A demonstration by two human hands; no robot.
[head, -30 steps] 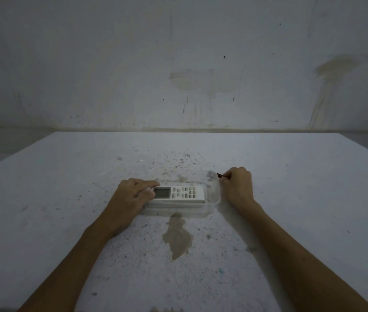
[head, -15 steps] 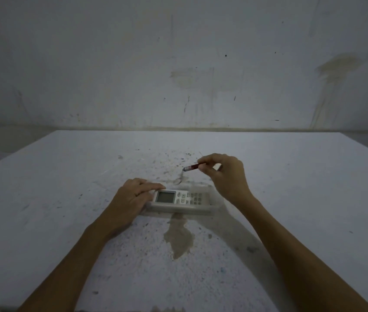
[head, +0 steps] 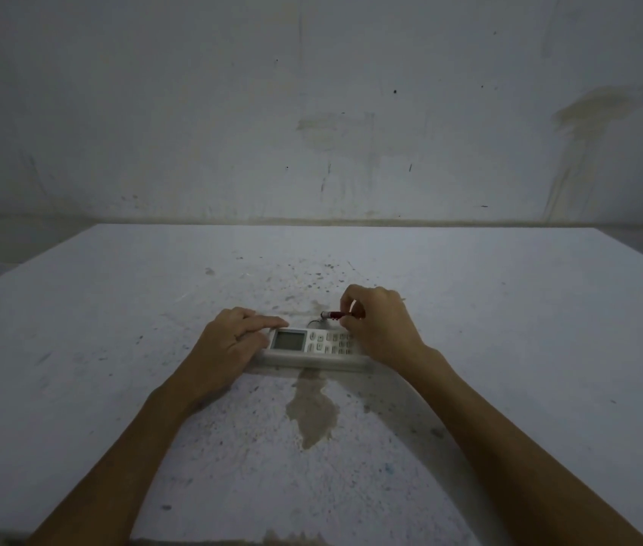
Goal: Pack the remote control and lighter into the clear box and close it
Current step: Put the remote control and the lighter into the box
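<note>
A white remote control (head: 312, 342) with a grey screen lies flat inside the shallow clear box (head: 312, 363) in the middle of the table. My left hand (head: 229, 342) rests on the box's left end, index finger stretched along the remote's top left corner. My right hand (head: 380, 323) hovers over the remote's right end and pinches a small red lighter (head: 335, 315) with a silver tip. The lighter lies level, tip pointing left, just above the remote's far edge. No lid is visible.
The white table (head: 508, 348) is speckled with dark marks and has a brownish stain (head: 312, 411) just in front of the box. A stained grey wall (head: 312, 112) stands behind the table's far edge.
My right hand picked up the lighter from beside the box's right end, raised it, then brought it down and over the remote. My left hand stayed on the box's left end.
</note>
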